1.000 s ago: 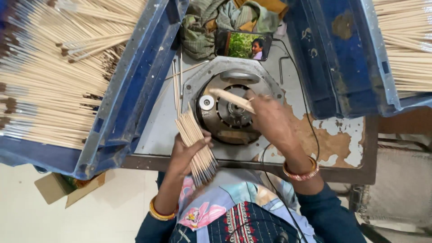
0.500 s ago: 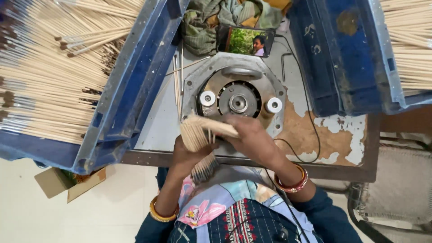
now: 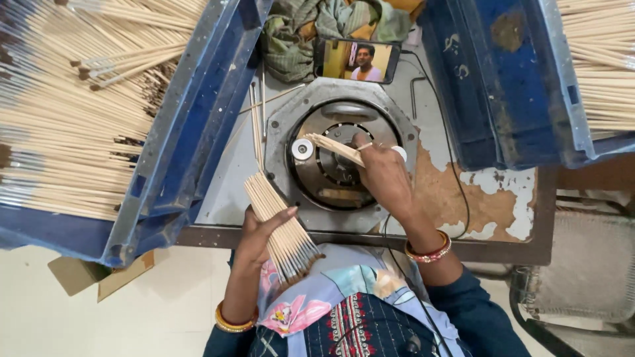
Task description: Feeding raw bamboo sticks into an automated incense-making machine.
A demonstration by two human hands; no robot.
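my left hand [image 3: 261,231] is closed around a bundle of sticks [image 3: 281,228] at the near edge of the table [image 3: 503,248]. its long axis runs from the far-left end over the table to the dark-tipped end hanging past the near edge toward my lap. thumb lies across the top, fingers under it.

my right hand [image 3: 383,175] pinches a few sticks [image 3: 337,149] over the round metal plate [image 3: 340,155] mid-table. they lie nearly flat, free ends pointing far-left toward the small white roller [image 3: 302,149]. narrow pinch, fingertips closed on them.

a few loose sticks [image 3: 256,119] lie on the table just left of the plate, pointing toward the far edge.

blue tray [image 3: 192,145] at the left edge, tilted, full of pale sticks. second blue tray [image 3: 503,86] at the far-right corner, also holding sticks. phone [image 3: 357,61] propped at the far edge, flat dark rectangle, screen lit. green cloth [image 3: 297,36] beside it. brown cardboard piece [image 3: 99,274] on the floor, below the left tray.
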